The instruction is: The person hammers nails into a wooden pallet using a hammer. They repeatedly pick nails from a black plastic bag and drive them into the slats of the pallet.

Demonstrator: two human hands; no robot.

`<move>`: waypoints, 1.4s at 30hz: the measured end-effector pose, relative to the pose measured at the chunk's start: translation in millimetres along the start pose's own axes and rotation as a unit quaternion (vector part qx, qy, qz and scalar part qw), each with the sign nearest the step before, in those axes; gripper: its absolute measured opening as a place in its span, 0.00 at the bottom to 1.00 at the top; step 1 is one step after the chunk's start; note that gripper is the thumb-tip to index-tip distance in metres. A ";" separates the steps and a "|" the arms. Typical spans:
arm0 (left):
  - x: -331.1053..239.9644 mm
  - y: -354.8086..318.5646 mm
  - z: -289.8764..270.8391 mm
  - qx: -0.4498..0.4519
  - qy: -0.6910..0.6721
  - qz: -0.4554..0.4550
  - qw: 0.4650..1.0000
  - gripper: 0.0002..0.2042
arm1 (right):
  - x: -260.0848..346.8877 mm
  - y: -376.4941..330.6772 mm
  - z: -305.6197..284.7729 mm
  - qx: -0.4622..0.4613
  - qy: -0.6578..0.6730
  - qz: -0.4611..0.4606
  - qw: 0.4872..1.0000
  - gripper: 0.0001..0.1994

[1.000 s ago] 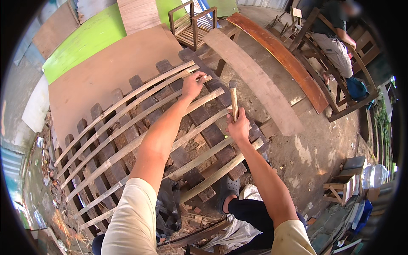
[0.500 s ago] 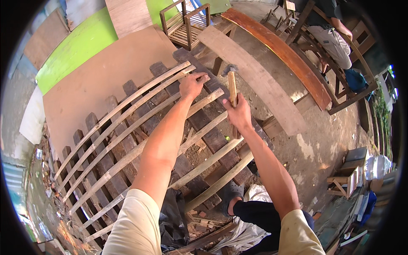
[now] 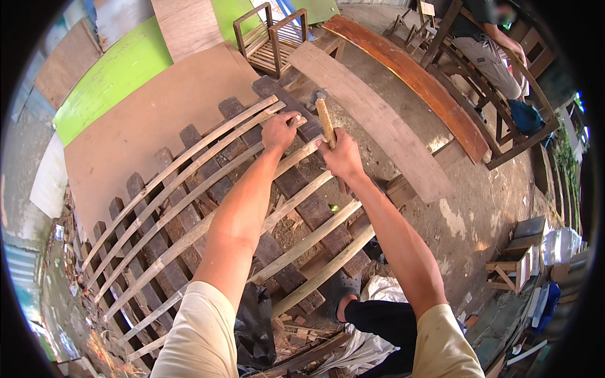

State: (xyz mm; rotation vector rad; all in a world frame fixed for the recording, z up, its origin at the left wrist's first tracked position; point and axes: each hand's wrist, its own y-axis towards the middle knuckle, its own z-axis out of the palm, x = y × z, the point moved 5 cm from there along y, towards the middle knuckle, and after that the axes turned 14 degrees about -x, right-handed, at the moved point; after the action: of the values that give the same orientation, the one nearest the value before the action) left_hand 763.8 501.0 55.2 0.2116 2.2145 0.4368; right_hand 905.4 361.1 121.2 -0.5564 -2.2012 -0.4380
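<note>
A wooden lattice (image 3: 189, 214) of pale thin slats laid over dark thicker boards lies on the ground before me. My left hand (image 3: 280, 130) pinches something small against the end of a pale slat (image 3: 296, 120) near the lattice's far corner. My right hand (image 3: 342, 156) grips the wooden handle of a hammer (image 3: 324, 121), its dark metal head (image 3: 315, 99) raised just beyond the left hand's fingers. What the left fingers pinch is too small to make out.
Brown (image 3: 145, 126) and green (image 3: 120, 75) boards lie beyond the lattice. Two long planks, one pale (image 3: 378, 120) and one reddish (image 3: 409, 72), lie on the dirt at right. A small wooden crate frame (image 3: 271, 38) stands far. Another person (image 3: 488, 44) sits on furniture at upper right.
My right hand has carried the hammer forward and leftward, closer to my left hand at the slat end. The left hand stays at the same slat.
</note>
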 end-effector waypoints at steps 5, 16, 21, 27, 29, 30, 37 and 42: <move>-1.0 -0.1 0.4 -0.031 0.005 0.045 0.998 0.11 | -1.6 5.0 6.1 -0.008 -0.020 -0.042 0.999 0.20; -4.5 -2.2 -1.6 -0.017 0.012 0.040 0.999 0.10 | 29.0 -0.7 -5.6 -0.005 -0.034 -0.056 0.998 0.19; -7.8 -2.6 0.4 0.001 0.044 0.035 0.998 0.11 | 20.1 4.7 1.7 0.021 -0.068 -0.085 0.994 0.18; -9.3 -4.2 -1.2 0.007 0.039 0.017 0.999 0.11 | 18.3 8.5 8.5 0.007 -0.060 -0.103 0.993 0.17; -11.2 -4.7 -0.9 0.008 0.045 0.022 0.999 0.11 | 13.6 10.7 9.4 0.002 -0.056 -0.098 0.994 0.17; -9.3 -4.7 -1.6 0.010 0.043 0.018 0.999 0.11 | 19.5 4.4 5.7 -0.002 -0.038 -0.081 0.996 0.17; -5.2 -3.7 -0.1 0.007 0.047 0.010 0.999 0.11 | 20.0 3.2 5.8 -0.023 -0.025 -0.062 0.998 0.18; -5.8 -2.6 2.6 0.006 0.061 0.039 0.997 0.11 | 7.2 10.4 15.4 0.013 -0.080 -0.089 0.993 0.18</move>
State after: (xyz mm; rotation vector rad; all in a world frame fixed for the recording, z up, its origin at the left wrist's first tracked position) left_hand 769.5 497.5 56.9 0.2844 2.3352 0.4907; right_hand 897.1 378.9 118.6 -0.3944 -2.4191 -0.4703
